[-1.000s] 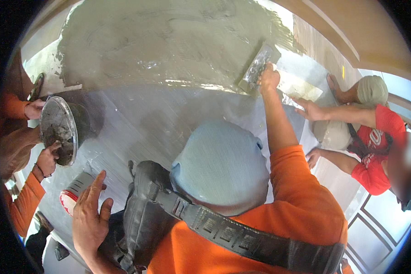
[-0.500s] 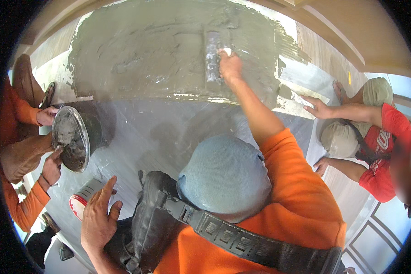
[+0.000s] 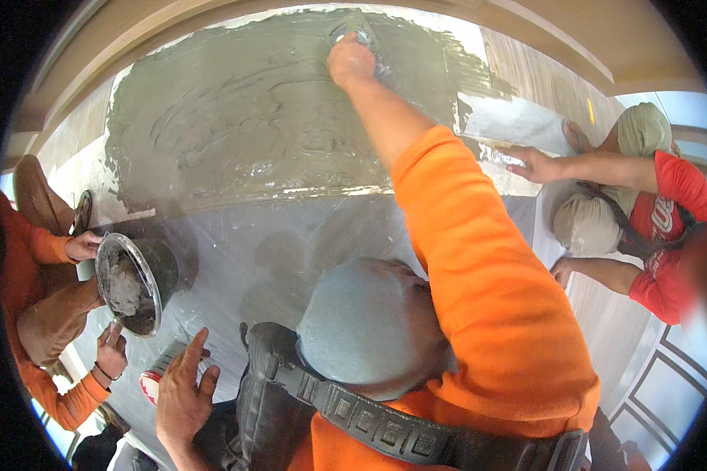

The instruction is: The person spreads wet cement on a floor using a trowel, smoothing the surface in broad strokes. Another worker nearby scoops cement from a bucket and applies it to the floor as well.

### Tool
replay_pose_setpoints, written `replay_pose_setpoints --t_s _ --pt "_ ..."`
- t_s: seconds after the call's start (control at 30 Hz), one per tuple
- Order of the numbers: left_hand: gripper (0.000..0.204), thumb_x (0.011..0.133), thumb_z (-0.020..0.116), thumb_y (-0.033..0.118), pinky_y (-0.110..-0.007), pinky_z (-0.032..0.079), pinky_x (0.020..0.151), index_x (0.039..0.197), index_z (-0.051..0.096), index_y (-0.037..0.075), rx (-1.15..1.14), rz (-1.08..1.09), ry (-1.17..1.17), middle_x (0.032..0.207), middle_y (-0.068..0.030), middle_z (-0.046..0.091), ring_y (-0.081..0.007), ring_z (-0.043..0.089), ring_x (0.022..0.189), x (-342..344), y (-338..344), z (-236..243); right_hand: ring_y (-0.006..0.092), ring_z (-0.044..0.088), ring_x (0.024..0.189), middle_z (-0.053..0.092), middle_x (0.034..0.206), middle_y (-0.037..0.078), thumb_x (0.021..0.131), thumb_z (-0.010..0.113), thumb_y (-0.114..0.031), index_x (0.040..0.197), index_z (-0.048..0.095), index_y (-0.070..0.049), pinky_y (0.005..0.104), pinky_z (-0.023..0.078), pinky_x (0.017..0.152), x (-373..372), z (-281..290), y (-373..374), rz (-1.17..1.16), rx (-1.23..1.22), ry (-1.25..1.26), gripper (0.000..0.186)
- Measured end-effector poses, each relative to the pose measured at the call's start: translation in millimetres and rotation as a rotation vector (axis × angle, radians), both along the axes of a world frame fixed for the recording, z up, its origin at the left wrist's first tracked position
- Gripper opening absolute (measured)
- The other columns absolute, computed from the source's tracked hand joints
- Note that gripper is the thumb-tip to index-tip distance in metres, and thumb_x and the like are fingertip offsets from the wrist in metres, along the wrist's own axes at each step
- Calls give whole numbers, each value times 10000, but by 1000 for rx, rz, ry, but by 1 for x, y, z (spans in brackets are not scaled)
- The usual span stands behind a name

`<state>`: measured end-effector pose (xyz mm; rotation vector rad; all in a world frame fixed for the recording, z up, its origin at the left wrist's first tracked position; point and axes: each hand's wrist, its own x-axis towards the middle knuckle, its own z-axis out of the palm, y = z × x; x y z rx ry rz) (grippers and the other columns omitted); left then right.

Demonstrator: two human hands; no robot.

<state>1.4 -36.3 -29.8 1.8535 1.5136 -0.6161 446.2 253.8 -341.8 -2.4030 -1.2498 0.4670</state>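
Observation:
My right hand [image 3: 350, 60] grips a flat metal trowel [image 3: 374, 49] on grey-green mortar [image 3: 212, 118], near the far edge of the spread patch. My left hand [image 3: 182, 392] is raised at lower left with fingers apart, holding nothing, beside a cylindrical container [image 3: 152, 383] with red and white markings, partly hidden behind it. A light blue cloth-covered rounded shape [image 3: 353, 330] fills the lower middle, below my orange sleeve. A black bag and strap [image 3: 353, 400] lie across the orange clothing.
At left, a co-worker in orange [image 3: 51, 243] holds a bucket of grey mix [image 3: 130, 286] with both hands. At right, a co-worker in red [image 3: 668, 196] crouches, one hand [image 3: 534, 166] near the mortar's edge. Wooden trim [image 3: 565, 55] curves along the far side.
My right hand and trowel have swept left and away from me to the patch's far edge. My left hand has shifted slightly right and down in the picture, still open.

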Motion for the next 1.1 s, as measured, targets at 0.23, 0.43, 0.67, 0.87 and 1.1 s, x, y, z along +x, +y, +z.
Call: replay_pose_setpoints --t_s 0.23,0.43,0.67,0.87,1.1 --pt "598 974 681 190 -479 511 997 1538 507 98 1 16 5 1215 -207 722 -411 671 1147 -3 2 4 429 694 1191 700 1232 320 1065 454 -198 1325 496 22 515 559 983 34 0 -23 -79 -69 -43 344" --pt "588 978 669 204 -476 516 980 1533 510 90 44 -34 -38 1208 -211 721 -413 674 1140 -6 2 4 437 665 1238 672 1314 313 1000 573 -282 1417 429 42 527 525 1030 83 -5 -49 -189 -110 -2 548" --pt "584 989 661 217 -488 515 976 1537 505 91 29 -6 -43 1209 -221 715 -416 674 1125 -6 -1 4 437 654 1250 667 1324 308 1005 593 -339 1418 447 34 505 511 1057 124 -28 -69 -276 -112 138 575" --pt "588 995 661 217 -496 513 979 1547 495 98 8 -35 -68 1211 -235 711 -418 672 1123 -3 2 -2 348 730 657 721 985 296 1023 595 -341 1285 524 115 455 565 595 162 -71 -108 -350 64 138 532" --pt "601 970 675 213 -497 515 966 1545 510 159 31 44 15 1207 -197 726 -414 678 1140 -6 -2 5 437 707 886 715 1043 304 1021 621 -387 1212 606 95 510 540 808 84 -11 -165 -438 110 451 519"
